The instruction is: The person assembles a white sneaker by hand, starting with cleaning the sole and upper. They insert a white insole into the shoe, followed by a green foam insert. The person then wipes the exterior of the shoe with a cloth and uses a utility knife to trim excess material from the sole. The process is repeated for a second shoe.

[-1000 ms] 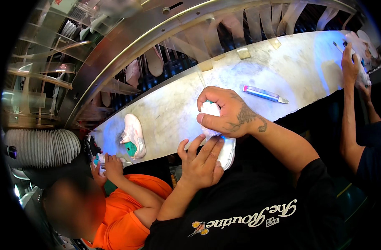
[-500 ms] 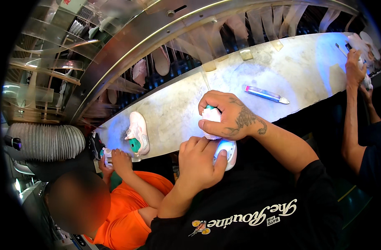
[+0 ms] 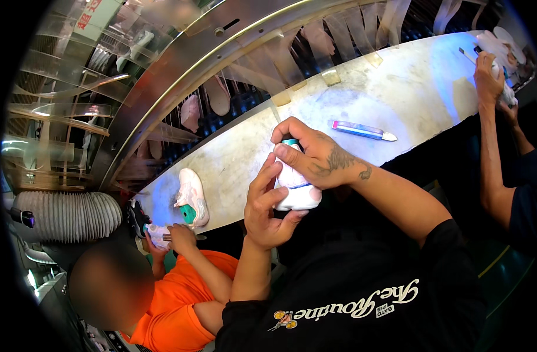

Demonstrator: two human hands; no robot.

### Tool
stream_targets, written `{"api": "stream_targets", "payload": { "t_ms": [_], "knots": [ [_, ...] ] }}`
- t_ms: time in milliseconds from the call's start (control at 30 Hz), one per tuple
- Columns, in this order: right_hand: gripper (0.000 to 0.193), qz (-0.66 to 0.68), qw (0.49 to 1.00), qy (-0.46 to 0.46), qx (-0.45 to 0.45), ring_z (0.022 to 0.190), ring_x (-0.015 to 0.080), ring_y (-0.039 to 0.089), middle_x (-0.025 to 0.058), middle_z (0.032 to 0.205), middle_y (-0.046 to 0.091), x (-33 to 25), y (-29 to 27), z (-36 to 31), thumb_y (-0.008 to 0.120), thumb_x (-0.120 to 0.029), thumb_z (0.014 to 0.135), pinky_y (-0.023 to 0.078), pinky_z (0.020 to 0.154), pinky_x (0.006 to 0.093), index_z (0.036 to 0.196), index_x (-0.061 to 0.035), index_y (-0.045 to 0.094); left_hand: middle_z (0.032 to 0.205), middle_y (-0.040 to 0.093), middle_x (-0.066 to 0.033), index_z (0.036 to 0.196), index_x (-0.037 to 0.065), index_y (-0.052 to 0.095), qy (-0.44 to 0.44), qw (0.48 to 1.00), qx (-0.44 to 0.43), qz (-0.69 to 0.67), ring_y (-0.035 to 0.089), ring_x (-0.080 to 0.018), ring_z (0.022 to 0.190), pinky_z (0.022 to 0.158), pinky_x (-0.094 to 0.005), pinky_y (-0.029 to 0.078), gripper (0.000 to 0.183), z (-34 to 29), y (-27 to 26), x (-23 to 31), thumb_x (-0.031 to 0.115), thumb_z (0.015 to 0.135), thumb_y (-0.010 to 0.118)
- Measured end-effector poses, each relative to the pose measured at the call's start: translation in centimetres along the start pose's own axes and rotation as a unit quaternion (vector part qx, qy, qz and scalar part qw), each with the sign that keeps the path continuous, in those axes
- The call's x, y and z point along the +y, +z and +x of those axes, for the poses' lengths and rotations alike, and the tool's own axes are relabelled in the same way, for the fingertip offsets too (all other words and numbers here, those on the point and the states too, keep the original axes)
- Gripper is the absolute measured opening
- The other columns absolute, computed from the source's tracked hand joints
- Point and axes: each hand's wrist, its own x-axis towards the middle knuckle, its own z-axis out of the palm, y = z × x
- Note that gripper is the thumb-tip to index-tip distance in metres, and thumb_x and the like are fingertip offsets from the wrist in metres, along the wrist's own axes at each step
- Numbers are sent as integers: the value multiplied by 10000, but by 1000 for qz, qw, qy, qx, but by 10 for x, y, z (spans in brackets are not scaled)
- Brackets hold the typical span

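Between my hands, just above the near edge of the workbench (image 3: 239, 170), is a white sneaker (image 3: 300, 198) with a bit of green at its opening. My right hand (image 3: 318, 155), tattooed on the back, has its fingers and thumb closed over the opening end. Along the shoe's left side, my left hand (image 3: 262, 205) supports it with bent fingers, thumb near the rounded end closest to me. Part of the shoe is covered by my fingers. A blue tool with a pink end and pale pointed tip (image 3: 362, 130) lies on the bench to the right.
Another pale sneaker with green inside (image 3: 192, 188) rests at left. A co-worker in orange (image 3: 180, 287) handles a white shoe (image 3: 158, 236) there. At far right, another co-worker's hands (image 3: 490, 82) work on a shoe. Clear strips (image 3: 330, 76) hang behind the bench; a ribbed duct (image 3: 69, 217) is far left.
The sneaker has been turned in my hands, and its rounded near end has come up and left. My left hand has shifted from over its near part to its left side.
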Motion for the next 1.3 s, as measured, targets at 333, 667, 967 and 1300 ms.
{"api": "stream_targets", "payload": {
  "t_ms": [333, 667, 967, 1300],
  "knots": [
    [385, -283, 956, -58, 42, 910, 329, 676, 139, 961, 687, -10, -17, 3, 788, -459, 1014, 540, 836, 445, 1083, -81, 814, 1667, 493, -259, 1661, -43, 390, -176, 951, 144, -208, 520, -351, 1514, 1294, -487, 389, 661, 13, 3, 3, 372, 1158, 496],
    [488, -382, 832, -350, 199, 697, 249, 556, 16, 802, 634, 33, 6, 9, 820, -145, 841, 415, 561, 389, 1316, -218, 730, 1527, 597, -280, 1496, -6, 510, -168, 901, 313, -249, 605, -436, 1423, 1239, -579, 456, 619, 7, 39, -19, 485, 1135, 399],
    [233, -328, 868, -316, 197, 718, 257, 535, 37, 794, 601, 8, 33, 0, 843, -216, 872, 427, 576, 399, 1088, -182, 764, 1513, 575, -278, 1528, 0, 431, -180, 934, 282, -125, 589, -415, 1425, 1211, -548, 492, 592, 3, 38, -6, 465, 1171, 350],
    [366, -248, 923, -212, 205, 759, 302, 588, 102, 801, 610, 13, 36, -11, 818, -393, 960, 495, 628, 418, 851, -48, 759, 1474, 612, -285, 1520, 26, 447, -188, 954, 207, -104, 644, -469, 1358, 1164, -584, 528, 587, -5, 19, -9, 483, 1166, 345]
  ]
}}
